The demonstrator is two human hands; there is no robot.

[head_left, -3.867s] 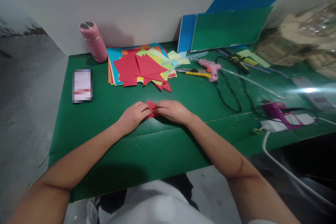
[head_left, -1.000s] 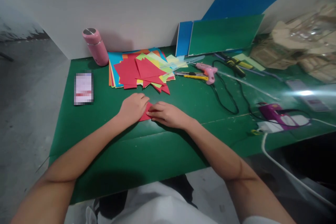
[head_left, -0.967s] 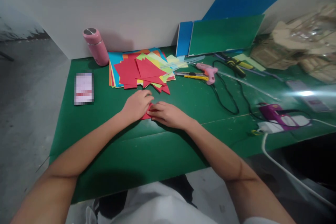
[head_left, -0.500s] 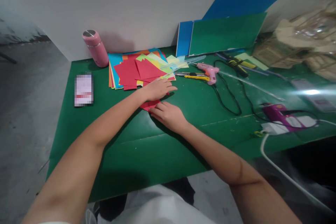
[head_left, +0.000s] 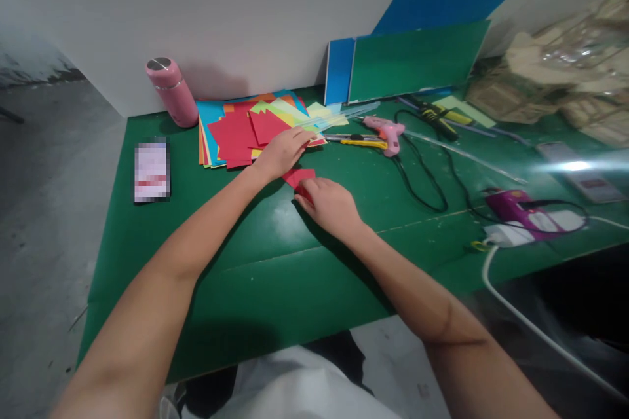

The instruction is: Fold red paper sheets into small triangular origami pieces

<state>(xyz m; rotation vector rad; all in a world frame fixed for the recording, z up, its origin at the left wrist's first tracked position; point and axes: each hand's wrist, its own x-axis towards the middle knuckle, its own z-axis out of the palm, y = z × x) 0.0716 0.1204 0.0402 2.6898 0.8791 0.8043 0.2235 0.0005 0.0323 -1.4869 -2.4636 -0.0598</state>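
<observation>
My left hand (head_left: 284, 152) reaches across to the stack of coloured paper sheets (head_left: 236, 134) and rests on its right edge, fingers stretched out over the red and yellow sheets. My right hand (head_left: 328, 205) lies on the green table (head_left: 275, 281) with its fingers curled on a small folded red paper piece (head_left: 299, 177), which pokes out just beyond the fingertips. The two hands are close together, the left one farther from me.
A pink bottle (head_left: 168, 91) stands at the back left, a phone (head_left: 152, 169) lies left. A pink glue gun (head_left: 386, 133), a yellow utility knife (head_left: 358, 140), black cables (head_left: 427, 177), a purple tool (head_left: 521, 209) and blue and green boards (head_left: 417, 59) fill the right side.
My left hand has left the folded red piece and moved away from me onto the paper stack. My right hand has stayed on the red piece and shifted slightly right.
</observation>
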